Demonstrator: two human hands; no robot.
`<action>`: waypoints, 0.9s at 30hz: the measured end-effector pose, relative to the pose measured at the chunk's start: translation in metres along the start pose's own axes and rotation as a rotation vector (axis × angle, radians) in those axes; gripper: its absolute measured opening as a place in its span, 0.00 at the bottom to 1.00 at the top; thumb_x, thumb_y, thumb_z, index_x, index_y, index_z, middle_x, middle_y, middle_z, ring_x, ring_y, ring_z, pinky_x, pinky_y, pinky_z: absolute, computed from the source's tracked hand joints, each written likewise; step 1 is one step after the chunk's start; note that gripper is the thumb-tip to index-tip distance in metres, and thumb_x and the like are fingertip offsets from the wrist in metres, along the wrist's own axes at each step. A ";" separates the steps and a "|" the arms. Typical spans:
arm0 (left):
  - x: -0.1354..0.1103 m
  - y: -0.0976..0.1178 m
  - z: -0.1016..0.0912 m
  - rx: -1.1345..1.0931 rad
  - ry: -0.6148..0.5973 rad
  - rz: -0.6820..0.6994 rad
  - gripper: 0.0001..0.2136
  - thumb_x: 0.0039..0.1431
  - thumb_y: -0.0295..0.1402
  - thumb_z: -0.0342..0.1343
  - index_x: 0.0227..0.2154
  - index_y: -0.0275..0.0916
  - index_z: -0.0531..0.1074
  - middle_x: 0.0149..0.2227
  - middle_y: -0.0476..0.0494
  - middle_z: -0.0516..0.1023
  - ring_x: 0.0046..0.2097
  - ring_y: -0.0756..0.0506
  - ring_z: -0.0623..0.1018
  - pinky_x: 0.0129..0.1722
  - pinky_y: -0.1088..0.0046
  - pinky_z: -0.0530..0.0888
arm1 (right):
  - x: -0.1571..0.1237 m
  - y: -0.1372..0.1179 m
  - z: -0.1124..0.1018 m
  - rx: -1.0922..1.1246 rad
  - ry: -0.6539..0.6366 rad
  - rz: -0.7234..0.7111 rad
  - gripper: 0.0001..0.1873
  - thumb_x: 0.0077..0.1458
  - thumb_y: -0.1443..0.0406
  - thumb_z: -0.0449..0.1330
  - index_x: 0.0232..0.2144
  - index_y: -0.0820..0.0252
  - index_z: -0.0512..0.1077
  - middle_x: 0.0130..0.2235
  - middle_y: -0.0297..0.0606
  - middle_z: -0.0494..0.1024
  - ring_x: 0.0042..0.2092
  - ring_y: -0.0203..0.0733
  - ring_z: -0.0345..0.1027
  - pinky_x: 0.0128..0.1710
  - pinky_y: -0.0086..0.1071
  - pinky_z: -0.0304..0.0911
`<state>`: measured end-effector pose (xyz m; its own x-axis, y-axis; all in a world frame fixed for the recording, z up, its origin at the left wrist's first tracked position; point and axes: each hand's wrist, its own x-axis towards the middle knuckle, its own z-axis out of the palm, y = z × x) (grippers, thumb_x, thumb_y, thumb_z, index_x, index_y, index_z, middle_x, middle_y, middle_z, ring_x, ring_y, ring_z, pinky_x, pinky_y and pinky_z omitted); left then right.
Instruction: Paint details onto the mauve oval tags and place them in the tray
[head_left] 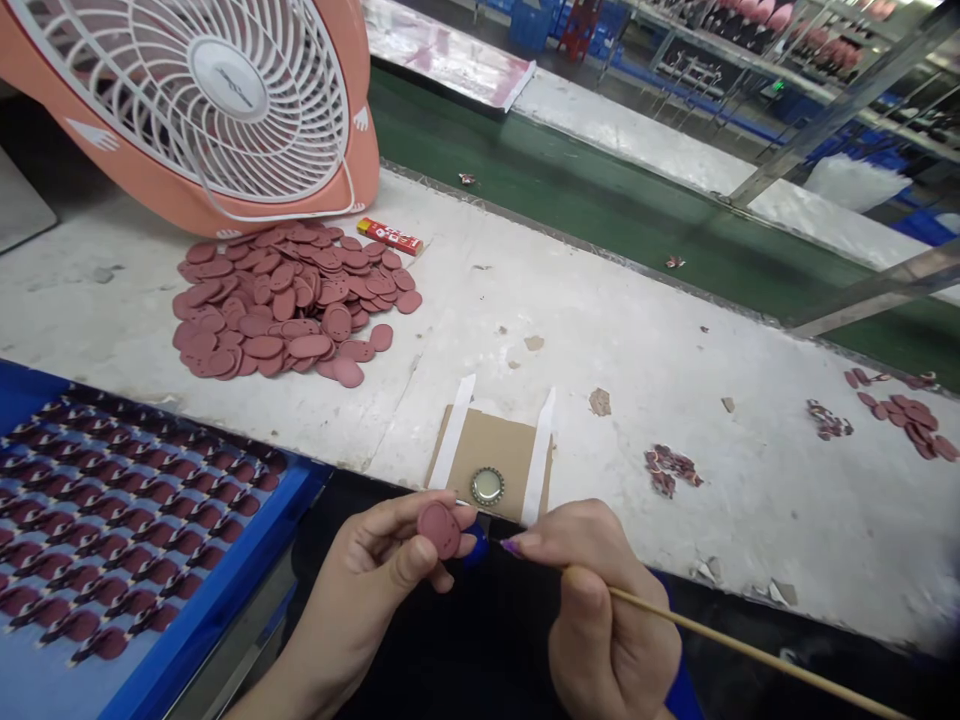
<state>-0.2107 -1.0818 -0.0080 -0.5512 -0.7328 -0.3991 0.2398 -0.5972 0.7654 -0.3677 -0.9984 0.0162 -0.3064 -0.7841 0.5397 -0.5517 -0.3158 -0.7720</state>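
Between thumb and fingers, my left hand (382,560) holds a dark-red oval disc (439,530) with a raised rim and small holes or marks. My right hand (611,600) is closed around a thin wooden stick (750,655), which slants back to the lower right. Purple shows by its fingertips, and a dark thin tip points towards the disc, apart from it. Just beyond both hands, an upturned bottle cap (487,486) lies on a cardboard piece (491,440) held by two white tape strips. What the cap contains is hard to make out.
A pile of similar discs (292,300) lies before an orange fan (232,80), beside a small red-yellow packet (390,237). At left, a blue tray (180,640) holds rows of small dark-red figures. Scraps (671,468) and more discs (911,420) lie right. Beyond runs a green belt (585,185).
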 end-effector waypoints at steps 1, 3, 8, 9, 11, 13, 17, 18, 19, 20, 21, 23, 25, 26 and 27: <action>0.000 0.000 0.000 0.003 -0.009 0.003 0.10 0.51 0.38 0.69 0.38 0.48 0.84 0.37 0.43 0.87 0.33 0.47 0.83 0.31 0.81 0.79 | 0.002 -0.003 0.000 0.023 -0.014 -0.014 0.13 0.70 0.69 0.47 0.43 0.64 0.71 0.36 0.38 0.77 0.36 0.37 0.70 0.36 0.34 0.64; -0.001 -0.001 0.001 0.008 -0.024 0.004 0.10 0.52 0.38 0.68 0.38 0.47 0.84 0.37 0.44 0.87 0.32 0.49 0.82 0.30 0.82 0.78 | 0.004 -0.007 0.002 0.023 -0.052 -0.034 0.12 0.70 0.69 0.47 0.43 0.65 0.71 0.36 0.38 0.77 0.36 0.36 0.70 0.36 0.33 0.65; -0.003 -0.003 -0.001 0.015 -0.044 0.001 0.10 0.53 0.37 0.68 0.40 0.48 0.83 0.36 0.46 0.87 0.28 0.52 0.79 0.31 0.83 0.78 | 0.008 -0.006 0.008 0.005 -0.063 -0.037 0.12 0.70 0.69 0.48 0.42 0.65 0.71 0.36 0.37 0.77 0.37 0.34 0.70 0.37 0.32 0.65; -0.003 -0.003 -0.001 0.015 -0.046 0.002 0.10 0.53 0.37 0.68 0.40 0.48 0.83 0.36 0.46 0.87 0.28 0.53 0.78 0.31 0.83 0.78 | 0.008 -0.005 0.008 0.004 -0.059 -0.040 0.12 0.70 0.69 0.47 0.42 0.65 0.71 0.36 0.37 0.77 0.37 0.34 0.70 0.37 0.32 0.65; -0.003 -0.002 -0.001 0.011 -0.050 0.009 0.10 0.53 0.37 0.68 0.39 0.48 0.83 0.36 0.47 0.87 0.27 0.53 0.78 0.31 0.83 0.78 | 0.007 -0.005 0.009 0.004 -0.055 -0.036 0.12 0.70 0.69 0.47 0.42 0.65 0.71 0.36 0.37 0.77 0.37 0.34 0.70 0.38 0.31 0.65; -0.002 -0.001 0.000 0.001 -0.056 0.015 0.10 0.52 0.38 0.69 0.39 0.47 0.84 0.36 0.47 0.87 0.27 0.53 0.78 0.30 0.83 0.78 | 0.007 -0.005 0.009 -0.003 -0.062 -0.030 0.11 0.70 0.70 0.48 0.42 0.64 0.71 0.36 0.36 0.77 0.37 0.34 0.70 0.38 0.31 0.65; -0.001 0.000 0.002 -0.020 -0.064 0.017 0.10 0.51 0.38 0.69 0.38 0.47 0.84 0.35 0.46 0.87 0.26 0.53 0.78 0.30 0.83 0.78 | 0.008 -0.005 0.011 -0.009 -0.077 -0.035 0.11 0.69 0.70 0.48 0.42 0.64 0.71 0.35 0.36 0.76 0.36 0.34 0.70 0.38 0.31 0.65; -0.001 0.000 0.002 -0.020 -0.065 0.017 0.10 0.51 0.37 0.69 0.38 0.47 0.84 0.35 0.46 0.87 0.26 0.53 0.78 0.30 0.83 0.78 | 0.008 -0.005 0.011 -0.007 -0.076 -0.037 0.11 0.69 0.70 0.48 0.42 0.64 0.71 0.35 0.35 0.76 0.36 0.34 0.70 0.38 0.31 0.65; -0.001 0.000 0.002 -0.019 -0.066 0.016 0.10 0.51 0.37 0.69 0.38 0.47 0.84 0.35 0.45 0.87 0.27 0.52 0.78 0.29 0.82 0.78 | 0.008 -0.005 0.011 -0.006 -0.076 -0.038 0.11 0.69 0.70 0.48 0.42 0.64 0.71 0.35 0.36 0.76 0.36 0.34 0.70 0.38 0.31 0.65; -0.001 0.000 0.002 -0.017 -0.062 0.014 0.10 0.51 0.37 0.69 0.38 0.46 0.84 0.35 0.45 0.87 0.27 0.52 0.79 0.29 0.82 0.78 | 0.008 -0.005 0.011 -0.003 -0.082 -0.033 0.11 0.69 0.70 0.48 0.42 0.64 0.71 0.35 0.36 0.76 0.36 0.34 0.70 0.38 0.31 0.65; -0.001 0.000 0.002 -0.015 -0.052 0.012 0.11 0.51 0.37 0.69 0.38 0.46 0.84 0.35 0.44 0.87 0.28 0.50 0.80 0.29 0.81 0.78 | 0.007 -0.004 0.011 -0.001 -0.088 -0.027 0.11 0.69 0.70 0.48 0.42 0.64 0.71 0.35 0.36 0.76 0.36 0.34 0.70 0.38 0.31 0.65; -0.002 0.000 0.003 -0.008 -0.021 0.002 0.11 0.50 0.37 0.69 0.38 0.45 0.84 0.35 0.43 0.87 0.31 0.48 0.81 0.29 0.80 0.78 | 0.005 -0.003 0.009 0.009 -0.085 -0.007 0.12 0.68 0.70 0.48 0.43 0.63 0.71 0.36 0.36 0.77 0.36 0.36 0.70 0.38 0.32 0.65; -0.003 0.001 0.002 -0.002 0.021 -0.004 0.11 0.49 0.38 0.70 0.37 0.45 0.84 0.35 0.42 0.87 0.33 0.46 0.82 0.29 0.79 0.79 | 0.003 0.000 0.007 -0.017 -0.062 0.006 0.12 0.68 0.70 0.48 0.43 0.61 0.71 0.36 0.37 0.77 0.36 0.37 0.70 0.37 0.34 0.65; -0.002 0.001 0.002 0.001 0.043 -0.004 0.11 0.49 0.38 0.70 0.37 0.45 0.84 0.35 0.41 0.87 0.33 0.45 0.83 0.29 0.78 0.79 | 0.002 0.003 0.006 -0.055 -0.048 0.006 0.12 0.68 0.70 0.48 0.43 0.61 0.71 0.36 0.37 0.77 0.36 0.38 0.70 0.37 0.34 0.65; -0.002 0.002 0.001 0.004 0.065 -0.005 0.11 0.49 0.38 0.70 0.37 0.44 0.84 0.36 0.40 0.87 0.33 0.45 0.83 0.29 0.78 0.79 | 0.001 0.007 0.006 -0.103 -0.037 0.002 0.11 0.67 0.71 0.48 0.43 0.61 0.71 0.36 0.37 0.77 0.36 0.39 0.71 0.37 0.35 0.65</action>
<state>-0.2103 -1.0810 -0.0051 -0.4994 -0.7497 -0.4343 0.2342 -0.5994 0.7654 -0.3672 -1.0042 0.0096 -0.2802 -0.8044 0.5239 -0.6282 -0.2590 -0.7337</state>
